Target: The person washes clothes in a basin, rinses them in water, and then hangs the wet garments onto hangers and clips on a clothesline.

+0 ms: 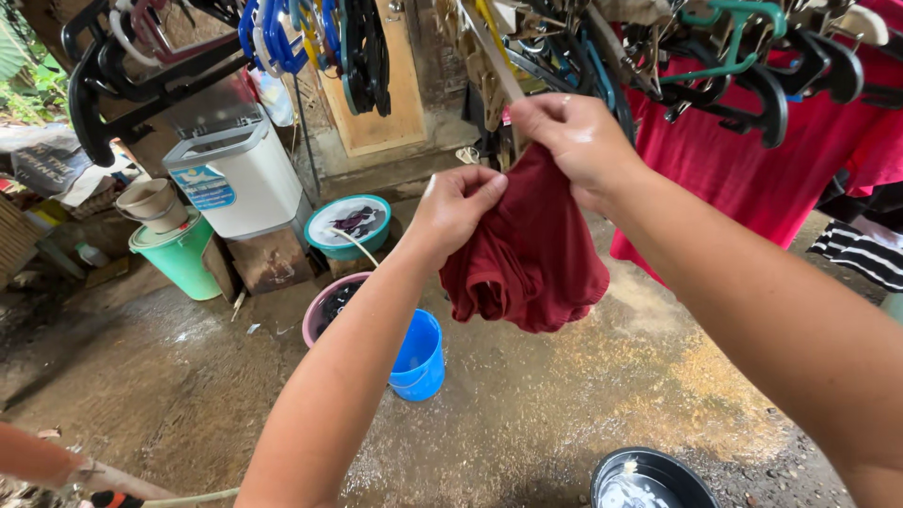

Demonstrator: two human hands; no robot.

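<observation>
While bunched, dark red garment (527, 254) hangs pinched between both hands (513, 169).

Dark red garment (527, 254) — wet-looking, bunched, hanging limp in mid-air; pinched at its top edge.

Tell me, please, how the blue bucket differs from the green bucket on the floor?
The blue bucket is small, open and stands mid-floor, partly behind the left forearm; the green bucket is larger, lidded, carries stacked beige pots, and sits beside the washing machine. Both are plastic and upright on the wet floor.
</observation>
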